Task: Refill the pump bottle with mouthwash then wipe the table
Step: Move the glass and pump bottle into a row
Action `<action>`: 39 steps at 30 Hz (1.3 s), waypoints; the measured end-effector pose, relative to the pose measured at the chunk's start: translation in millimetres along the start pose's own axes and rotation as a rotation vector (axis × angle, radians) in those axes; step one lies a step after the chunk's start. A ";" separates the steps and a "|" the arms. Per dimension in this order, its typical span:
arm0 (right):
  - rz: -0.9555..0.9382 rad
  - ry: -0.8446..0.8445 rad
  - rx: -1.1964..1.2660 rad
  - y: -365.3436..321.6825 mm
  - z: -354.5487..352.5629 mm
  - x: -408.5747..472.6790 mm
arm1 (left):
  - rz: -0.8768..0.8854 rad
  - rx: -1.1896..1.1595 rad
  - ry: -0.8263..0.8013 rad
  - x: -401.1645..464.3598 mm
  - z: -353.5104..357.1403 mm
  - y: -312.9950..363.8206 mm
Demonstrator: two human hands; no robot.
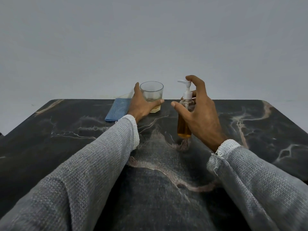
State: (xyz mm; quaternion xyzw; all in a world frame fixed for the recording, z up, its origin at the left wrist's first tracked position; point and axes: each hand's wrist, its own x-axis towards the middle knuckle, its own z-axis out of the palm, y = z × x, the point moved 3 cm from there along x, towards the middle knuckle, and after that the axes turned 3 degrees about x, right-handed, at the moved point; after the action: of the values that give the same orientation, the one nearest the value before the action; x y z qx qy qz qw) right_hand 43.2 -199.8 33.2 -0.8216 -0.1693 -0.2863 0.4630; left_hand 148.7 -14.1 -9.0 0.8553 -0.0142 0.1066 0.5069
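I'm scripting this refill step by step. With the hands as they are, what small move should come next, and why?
Probably let go of the glass and reach for the blue cloth. The pump bottle stands capped and mostly full of amber liquid, the glass holds only a trace, the left hand grips it, and the right hand is open beside the bottle.

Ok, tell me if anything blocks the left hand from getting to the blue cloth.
Nothing visible does. The blue cloth lies folded on the table just left of the left hand, which is wrapped round the glass.
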 end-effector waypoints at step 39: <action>-0.101 -0.060 -0.241 -136.8 -30.9 -127.8 | 0.088 -0.273 0.157 -253.9 -37.3 23.1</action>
State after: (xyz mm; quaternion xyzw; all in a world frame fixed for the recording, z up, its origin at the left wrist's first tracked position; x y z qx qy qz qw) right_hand -140.3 -157.7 56.5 -0.8699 -0.1884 -0.3028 0.3406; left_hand -108.6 -14.1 -21.7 0.7660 -0.0264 0.1924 0.6128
